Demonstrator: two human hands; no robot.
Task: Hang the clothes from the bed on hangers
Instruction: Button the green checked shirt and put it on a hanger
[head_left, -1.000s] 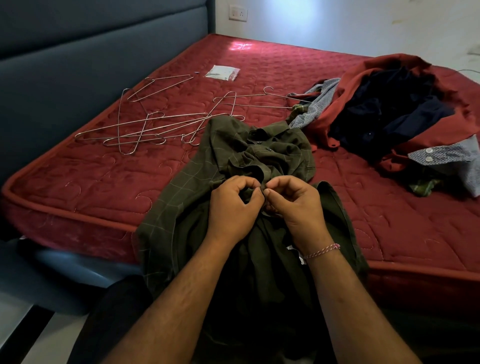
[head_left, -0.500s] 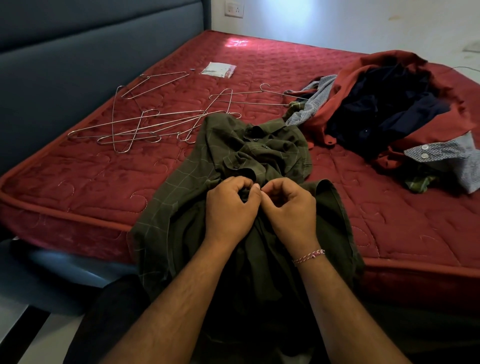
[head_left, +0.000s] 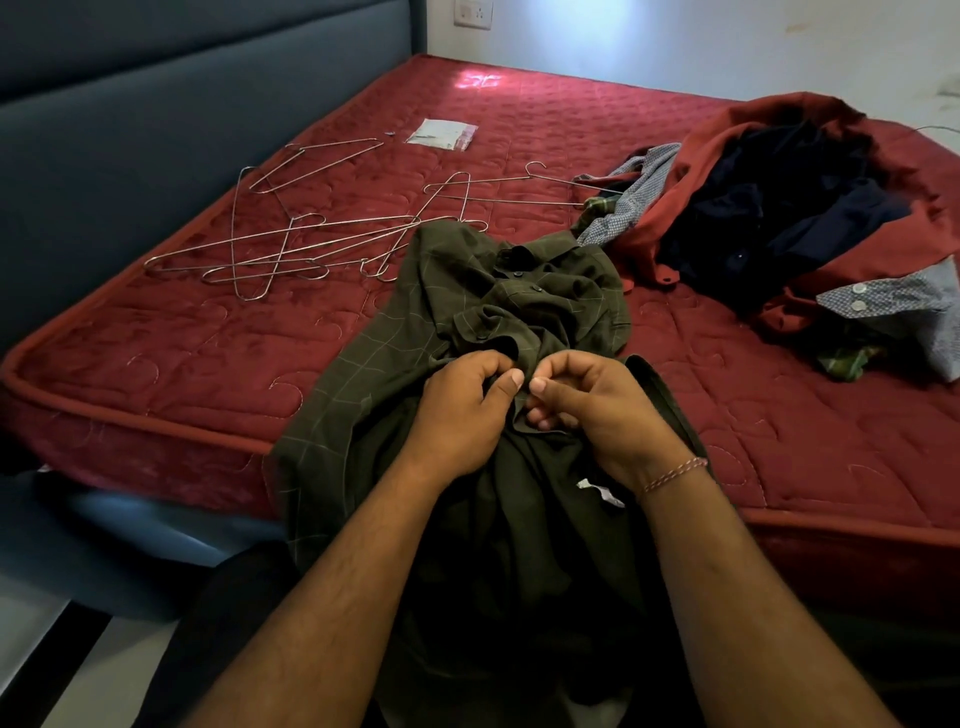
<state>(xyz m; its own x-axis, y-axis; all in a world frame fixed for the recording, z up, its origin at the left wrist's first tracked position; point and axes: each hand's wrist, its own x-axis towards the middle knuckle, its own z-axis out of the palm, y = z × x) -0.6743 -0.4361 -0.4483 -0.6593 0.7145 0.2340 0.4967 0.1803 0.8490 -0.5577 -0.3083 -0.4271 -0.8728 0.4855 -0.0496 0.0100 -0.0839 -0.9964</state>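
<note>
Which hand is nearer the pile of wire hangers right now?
Left. The left hand pinches the green shirt on the side toward the wire hangers; the right hand pinches it beside the left, farther from them.

One head-worn camera looks forward and down, close over the bed (head_left: 156, 364) edge.

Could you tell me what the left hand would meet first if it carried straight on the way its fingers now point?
Most likely the right hand: the left hand pinches the olive checked shirt with its fingertips aimed rightward, the thumbs almost touching. Only a shirt fold seems to lie between; depth is unclear.
</note>
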